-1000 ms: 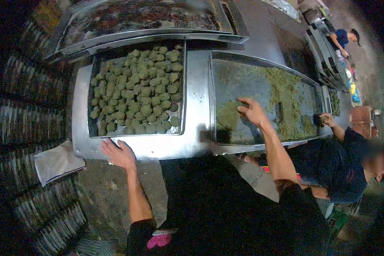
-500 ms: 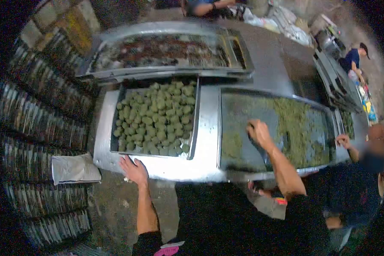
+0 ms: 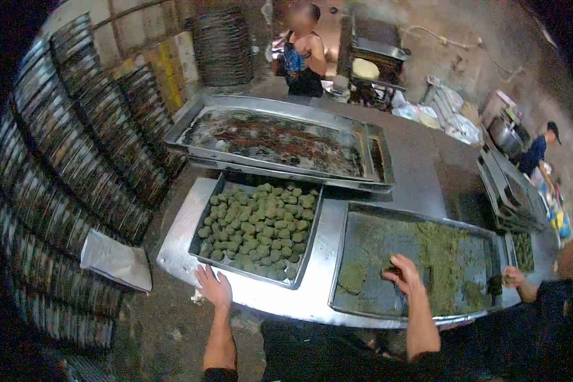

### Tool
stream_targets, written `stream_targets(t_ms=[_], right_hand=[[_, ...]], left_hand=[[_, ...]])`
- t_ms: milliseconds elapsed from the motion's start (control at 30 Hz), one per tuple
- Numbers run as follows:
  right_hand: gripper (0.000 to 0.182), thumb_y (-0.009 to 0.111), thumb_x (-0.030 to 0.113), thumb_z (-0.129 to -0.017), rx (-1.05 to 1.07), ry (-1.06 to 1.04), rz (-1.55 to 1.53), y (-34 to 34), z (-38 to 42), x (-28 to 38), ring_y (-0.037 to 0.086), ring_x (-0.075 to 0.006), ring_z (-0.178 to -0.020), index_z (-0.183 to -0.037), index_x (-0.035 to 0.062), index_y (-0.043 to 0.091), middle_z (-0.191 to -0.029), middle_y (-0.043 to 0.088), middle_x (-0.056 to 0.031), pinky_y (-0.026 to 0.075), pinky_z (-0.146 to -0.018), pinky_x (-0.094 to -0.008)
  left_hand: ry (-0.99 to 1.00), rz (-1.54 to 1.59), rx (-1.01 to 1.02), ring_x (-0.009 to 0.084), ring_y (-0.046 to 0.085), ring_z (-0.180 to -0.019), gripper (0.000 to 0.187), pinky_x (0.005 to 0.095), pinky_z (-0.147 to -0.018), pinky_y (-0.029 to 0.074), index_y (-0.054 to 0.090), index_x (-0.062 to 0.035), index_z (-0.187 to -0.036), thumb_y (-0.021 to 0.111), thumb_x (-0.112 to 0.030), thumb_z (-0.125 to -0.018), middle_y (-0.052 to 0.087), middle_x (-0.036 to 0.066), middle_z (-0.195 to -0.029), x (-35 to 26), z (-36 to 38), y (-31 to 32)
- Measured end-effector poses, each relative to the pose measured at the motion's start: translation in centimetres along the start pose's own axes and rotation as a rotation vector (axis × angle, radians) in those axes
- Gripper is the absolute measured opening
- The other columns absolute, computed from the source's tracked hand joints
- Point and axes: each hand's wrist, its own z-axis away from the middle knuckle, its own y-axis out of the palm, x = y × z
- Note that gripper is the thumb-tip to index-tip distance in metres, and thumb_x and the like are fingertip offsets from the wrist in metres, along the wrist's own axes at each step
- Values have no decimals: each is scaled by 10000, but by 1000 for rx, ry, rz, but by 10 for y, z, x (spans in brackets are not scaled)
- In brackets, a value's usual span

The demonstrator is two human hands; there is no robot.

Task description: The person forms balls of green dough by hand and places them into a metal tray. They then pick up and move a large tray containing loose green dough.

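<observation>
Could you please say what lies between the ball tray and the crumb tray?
Between the ball tray and crumb tray, the head view shows bare metal tabletop.

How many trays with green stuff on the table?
3: the ball tray by the left hand, the crumb tray under the right hand, and a third tray at far right, partly hidden. Others may be out of sight.

Whatever lies under the fingers of the right hand [image 3: 407, 277] is too dark to tell. At twelve o'clock a person's [image 3: 304, 60] head is blurred; at nine, stacked trays [image 3: 57, 172] fade into blackness.
</observation>
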Motion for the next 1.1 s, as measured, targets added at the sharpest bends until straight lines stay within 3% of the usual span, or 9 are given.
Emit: stream_targets(t_ms=[33,267,333,467,533,633,967,1033,1100], right_hand=[[145,619,151,-816,-95,20,-413,0,4,-9,542,-176,-628,-812,35,531,-719,503,-32,492,-557,-325],[208,576,206,-862,-326,-62,-16,37,-3,-39,467,-134,-528,-722,66,510,-687,491,-40,371,-442,-266],[227,568,218,-865,-592,-175,81,43,-11,-45,470,-125,-535,-698,69,533,-691,507,-30,334,-434,-248],[156,572,186,-857,-416,-87,36,63,15,-28,514,-118,-563,-902,38,555,-732,534,-41,380,-448,-239],[142,568,171,-856,-345,-138,-19,53,10,-47,517,-119,-526,-899,43,523,-696,535,-40,395,-420,-248],[217,553,231,-868,-542,-127,66,55,7,-49,465,-108,-431,-751,68,471,-535,480,-6,357,-370,-242],[373,501,363,-877,-643,-176,507,22,-17,-89,468,-136,-442,-659,61,527,-533,501,-10,360,-402,-279],[287,526,287,-885,-449,-75,-88,67,11,-39,439,-95,-508,-672,94,535,-600,497,-3,352,-443,-262],[319,519,327,-876,-466,-81,72,49,4,-45,438,-105,-471,-682,77,557,-579,502,-5,346,-427,-261]], left_hand=[[3,11,8,303,176,-1354,473,618,-1014,162,438,-50,-1272,463,-244,-840,277,135,-1432,-1,0,-1],[-16,16,44,304,163,-1356,487,609,-1026,144,449,-35,-1264,476,-236,-821,280,139,-1428,-4,-4,-6],[26,53,-11,313,170,-1352,489,618,-1023,131,453,-32,-1259,491,-222,-809,285,147,-1423,-3,-4,-5],[12,25,15,316,170,-1352,484,616,-1028,115,462,-32,-1250,499,-219,-805,283,150,-1423,-1,-6,-3],[16,15,30,306,140,-1361,492,605,-1038,101,457,-30,-1254,512,-206,-798,266,146,-1431,2,-7,-1],[10,46,46,309,128,-1364,499,616,-1032,98,442,-35,-1261,522,-194,-795,249,143,-1438,1,-9,-4],[-1,120,61,330,117,-1363,526,641,-1014,87,412,-49,-1276,549,-186,-787,216,149,-1448,7,-9,-6],[59,123,33,337,119,-1360,540,631,-1020,77,408,-51,-1281,555,-190,-780,220,149,-1447,12,-9,-1],[37,101,44,333,135,-1358,531,623,-1014,107,414,-46,-1276,543,-203,-786,231,142,-1446,8,-9,-4]])
